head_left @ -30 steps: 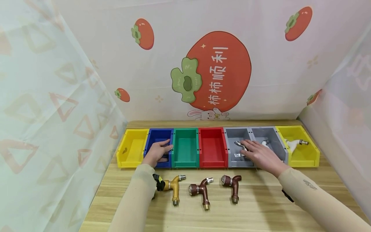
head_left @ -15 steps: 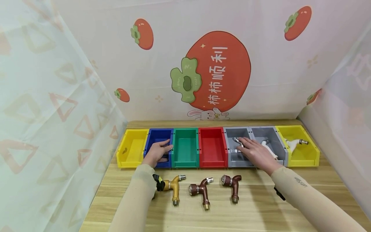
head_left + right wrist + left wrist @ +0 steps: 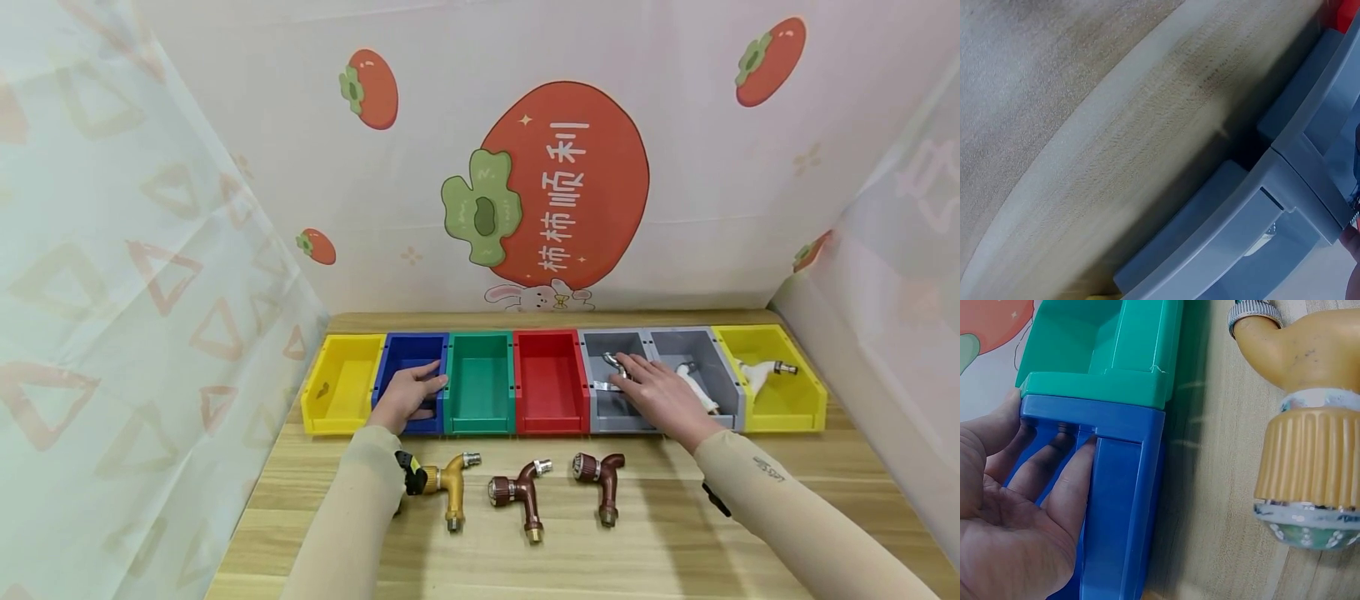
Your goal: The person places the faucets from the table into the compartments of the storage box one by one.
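In the head view, my left hand [image 3: 408,396] grips the blue bin [image 3: 414,343] at its side next to the green bin [image 3: 480,343]. The left wrist view shows the thumb at the rim and fingers [image 3: 1072,487] inside the blue bin. My right hand [image 3: 660,396] reaches over the divider into the left grey bin [image 3: 597,417], holding a chrome faucet [image 3: 613,362] with a pale tag [image 3: 603,386]. Its fingertips are largely hidden. In the right grey bin [image 3: 720,362] lies a white faucet [image 3: 697,389]; another white faucet [image 3: 757,375] is in the right yellow bin [image 3: 783,421].
A gold faucet [image 3: 452,487] and two dark red faucets, one in the middle [image 3: 527,496] and one to the right [image 3: 607,487], lie before the bins. A red bin [image 3: 550,367] and left yellow bin [image 3: 345,379] complete the row. Printed cloth walls [image 3: 420,183] surround the table.
My right hand has moved slightly left and the chrome faucet has turned and shifted up-left with its tag. More of the white faucet beside it shows. The left hand has stayed still.
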Action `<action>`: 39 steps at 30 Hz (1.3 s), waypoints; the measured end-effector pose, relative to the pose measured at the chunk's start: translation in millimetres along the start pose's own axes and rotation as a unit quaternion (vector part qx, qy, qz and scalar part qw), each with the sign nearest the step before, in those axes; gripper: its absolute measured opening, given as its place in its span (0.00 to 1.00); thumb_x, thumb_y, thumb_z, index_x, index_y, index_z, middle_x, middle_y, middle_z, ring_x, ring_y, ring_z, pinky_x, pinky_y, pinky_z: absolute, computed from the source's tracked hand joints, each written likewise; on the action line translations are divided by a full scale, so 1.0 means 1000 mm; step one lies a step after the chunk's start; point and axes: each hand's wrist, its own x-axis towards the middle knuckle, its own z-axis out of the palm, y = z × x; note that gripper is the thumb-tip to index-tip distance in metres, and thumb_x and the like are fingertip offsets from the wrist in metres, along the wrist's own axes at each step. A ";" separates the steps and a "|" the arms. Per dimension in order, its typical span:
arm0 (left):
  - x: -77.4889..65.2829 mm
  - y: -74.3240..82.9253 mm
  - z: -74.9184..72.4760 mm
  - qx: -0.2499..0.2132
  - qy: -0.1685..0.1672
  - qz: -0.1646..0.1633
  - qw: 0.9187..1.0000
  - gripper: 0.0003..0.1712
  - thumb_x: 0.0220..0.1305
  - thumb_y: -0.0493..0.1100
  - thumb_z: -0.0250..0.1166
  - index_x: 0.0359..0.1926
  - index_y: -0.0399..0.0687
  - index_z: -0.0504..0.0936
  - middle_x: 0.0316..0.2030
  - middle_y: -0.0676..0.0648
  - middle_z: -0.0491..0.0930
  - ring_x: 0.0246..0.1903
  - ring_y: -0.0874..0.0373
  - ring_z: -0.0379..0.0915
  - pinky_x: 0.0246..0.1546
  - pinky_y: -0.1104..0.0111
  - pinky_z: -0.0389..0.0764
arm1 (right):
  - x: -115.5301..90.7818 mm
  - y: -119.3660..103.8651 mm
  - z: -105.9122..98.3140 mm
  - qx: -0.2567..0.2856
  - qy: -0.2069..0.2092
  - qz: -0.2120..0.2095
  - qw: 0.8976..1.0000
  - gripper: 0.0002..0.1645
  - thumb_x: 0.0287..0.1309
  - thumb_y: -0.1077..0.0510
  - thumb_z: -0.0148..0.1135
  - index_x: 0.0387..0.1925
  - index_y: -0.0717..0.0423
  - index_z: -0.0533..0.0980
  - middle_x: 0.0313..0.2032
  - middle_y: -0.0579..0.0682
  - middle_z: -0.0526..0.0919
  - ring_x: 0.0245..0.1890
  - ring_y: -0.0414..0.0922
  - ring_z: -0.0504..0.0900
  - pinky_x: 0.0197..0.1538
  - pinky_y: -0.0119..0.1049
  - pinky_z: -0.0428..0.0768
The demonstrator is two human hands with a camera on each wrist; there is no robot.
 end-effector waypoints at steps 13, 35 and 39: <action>0.001 -0.002 0.001 0.002 -0.001 0.002 1.000 0.34 0.75 0.50 0.63 0.78 0.61 0.64 0.69 0.44 0.73 0.66 0.43 0.71 0.60 0.46 0.79 | 0.004 -0.007 0.009 -0.027 0.045 -0.005 0.999 0.26 0.53 0.58 0.78 0.53 0.64 0.83 0.55 0.65 0.84 0.46 0.60 0.88 0.49 0.55 0.85; 0.001 -0.002 0.000 0.005 -0.002 0.004 1.000 0.35 0.74 0.52 0.63 0.78 0.61 0.64 0.70 0.45 0.73 0.66 0.45 0.72 0.59 0.46 0.79 | -0.035 -0.026 -0.010 0.079 -0.039 -0.159 0.983 0.59 0.47 0.33 0.77 0.77 0.47 0.65 0.75 0.61 0.65 0.73 0.65 0.63 0.81 0.43 0.31; 0.002 -0.002 0.000 0.001 -0.003 0.003 1.000 0.35 0.74 0.51 0.63 0.78 0.61 0.64 0.70 0.44 0.72 0.67 0.44 0.71 0.59 0.45 0.79 | -0.038 -0.036 -0.008 0.098 -0.045 -0.185 0.977 0.60 0.47 0.28 0.73 0.77 0.45 0.64 0.75 0.60 0.65 0.74 0.66 0.62 0.80 0.45 0.29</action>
